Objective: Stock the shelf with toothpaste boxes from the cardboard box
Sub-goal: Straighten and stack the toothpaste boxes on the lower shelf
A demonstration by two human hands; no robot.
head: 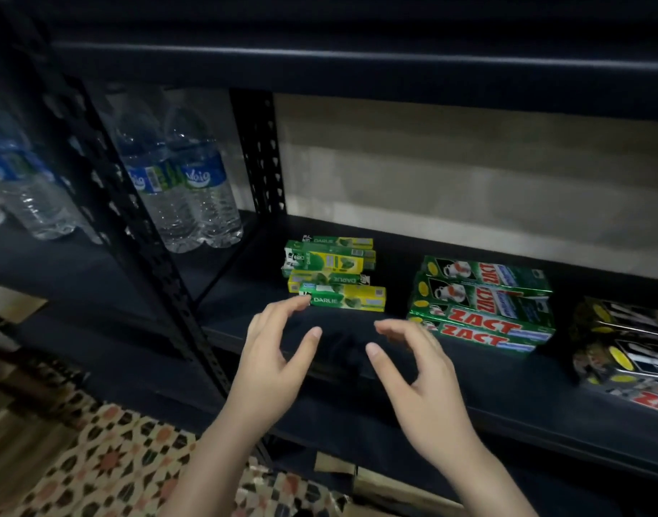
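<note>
Head: Darlie box (343, 301) beyond left grip (279, 363).

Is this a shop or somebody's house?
Probably a small shop or stockroom. A dark metal shelf holds stacks of Darlie toothpaste boxes and Zact toothpaste boxes, with water bottles lined up in the next bay.

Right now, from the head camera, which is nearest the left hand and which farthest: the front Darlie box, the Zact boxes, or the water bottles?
From the left hand:
1. Front Darlie box, just beyond the fingers, at or nearly touching its left end.
2. Zact boxes, off to the right, past the right hand.
3. Water bottles, up left in the next shelf bay.
</note>
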